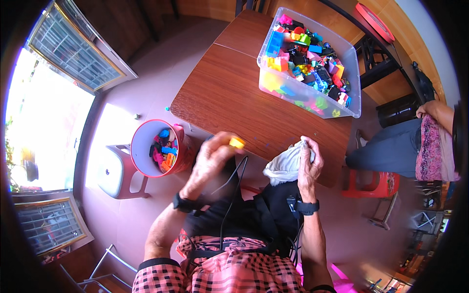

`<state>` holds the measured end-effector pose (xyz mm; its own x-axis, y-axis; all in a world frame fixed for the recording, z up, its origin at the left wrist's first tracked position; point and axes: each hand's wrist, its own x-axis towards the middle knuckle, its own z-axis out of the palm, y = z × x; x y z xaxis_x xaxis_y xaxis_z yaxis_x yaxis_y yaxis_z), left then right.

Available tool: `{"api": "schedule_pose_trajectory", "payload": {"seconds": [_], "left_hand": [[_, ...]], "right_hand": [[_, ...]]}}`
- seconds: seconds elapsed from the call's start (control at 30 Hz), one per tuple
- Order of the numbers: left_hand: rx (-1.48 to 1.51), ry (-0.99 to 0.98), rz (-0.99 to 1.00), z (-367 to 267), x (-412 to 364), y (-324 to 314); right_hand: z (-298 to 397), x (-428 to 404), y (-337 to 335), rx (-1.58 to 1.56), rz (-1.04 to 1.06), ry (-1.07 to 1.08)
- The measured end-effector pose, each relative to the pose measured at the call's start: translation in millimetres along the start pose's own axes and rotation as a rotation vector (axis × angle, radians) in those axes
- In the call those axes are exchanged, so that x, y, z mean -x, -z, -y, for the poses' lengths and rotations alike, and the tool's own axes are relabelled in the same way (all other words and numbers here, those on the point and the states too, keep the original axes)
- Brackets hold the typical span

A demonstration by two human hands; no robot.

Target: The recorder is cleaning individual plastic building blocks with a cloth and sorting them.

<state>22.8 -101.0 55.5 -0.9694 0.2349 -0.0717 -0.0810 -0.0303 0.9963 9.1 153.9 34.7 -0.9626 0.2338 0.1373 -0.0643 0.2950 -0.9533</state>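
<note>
A small yellow toy block [237, 142] is pinched in the fingertips of my left hand [213, 157], just off the near edge of the wooden table [216, 99]. My right hand [310, 164] grips a crumpled whitish cloth [286, 165] above my right thigh. To the left of my left hand stands a round bucket [149, 146] with a red rim, partly filled with coloured blocks [167, 155]. On the far right part of the table sits a clear plastic bin [311, 104], heaped with toy bricks and toy parts [307, 60].
A stool [122, 172] with a whitish seat stands left of the bucket. At right, another person [388, 146] stands beside a red plastic stool [372, 183]. Dark cables [231, 205] hang near my lap. A small block [136, 116] lies on the floor.
</note>
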Motion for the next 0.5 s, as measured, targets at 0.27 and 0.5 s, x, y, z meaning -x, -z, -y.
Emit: {"api": "schedule_pose_trajectory", "payload": {"seconds": [0.27,0.5], "left_hand": [[0.219,0.179,-0.72,84.3,26.7,130.0],[0.049,0.292,-0.804,231.2,75.6,216.0]], "right_hand": [[-25.1,-1.4,-0.8,0.085,-0.017,0.118],[-20.9,-2.6,1.0,0.025,-0.015,0.088]]}}
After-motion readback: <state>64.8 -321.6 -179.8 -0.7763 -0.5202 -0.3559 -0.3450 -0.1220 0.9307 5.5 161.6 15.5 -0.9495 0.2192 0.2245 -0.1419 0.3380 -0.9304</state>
